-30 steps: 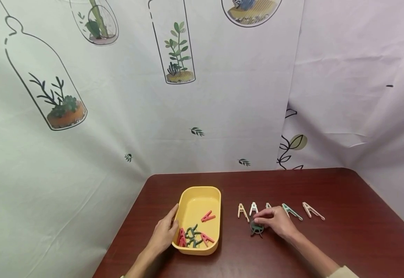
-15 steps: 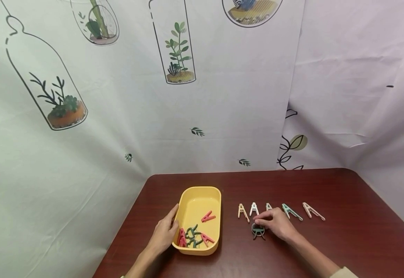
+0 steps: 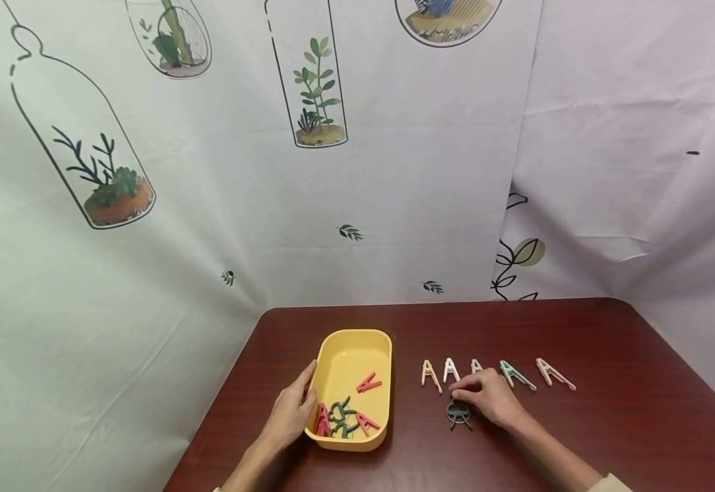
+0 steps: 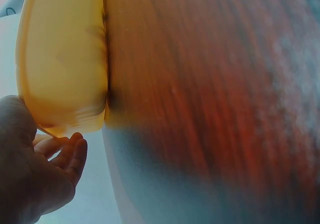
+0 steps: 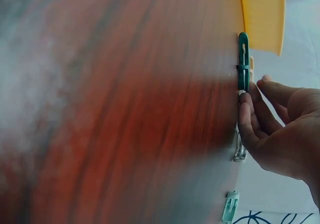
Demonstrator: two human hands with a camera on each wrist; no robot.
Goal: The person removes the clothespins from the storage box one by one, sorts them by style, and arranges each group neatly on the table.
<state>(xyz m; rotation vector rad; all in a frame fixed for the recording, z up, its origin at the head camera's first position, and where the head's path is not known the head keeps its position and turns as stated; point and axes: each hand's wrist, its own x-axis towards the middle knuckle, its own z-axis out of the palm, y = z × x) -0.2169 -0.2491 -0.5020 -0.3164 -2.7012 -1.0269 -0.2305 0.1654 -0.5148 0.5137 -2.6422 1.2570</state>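
My left hand (image 3: pixel 294 406) grips the left side of a yellow plastic tray (image 3: pixel 388 362), thumb at the rim. Inside the tray lie red clothespins (image 3: pixel 368 383) and dark green plant clips (image 3: pixel 338 410). My right hand (image 3: pixel 489 396) pinches the top end of another green plant clip (image 3: pixel 459 413), which lies on the table with its two handles toward me. In the right wrist view this clip (image 5: pixel 243 61) shows edge-on at the fingertips. Beyond the hand runs a row of clothespins: pale yellow (image 3: pixel 431 376), white (image 3: pixel 450 370), one partly hidden (image 3: pixel 476 366), teal (image 3: pixel 517 376) and pale pink (image 3: pixel 555 374).
A dark red-brown table (image 3: pixel 536 335) carries everything, its rounded far corners close to a hanging cloth (image 3: pixel 419 191) printed with plants in jars. The tray stands left of the clothespin row.
The green plant clip has slid slightly toward me and to the right, showing more below my right fingertips. My left hand and the tray have not moved.
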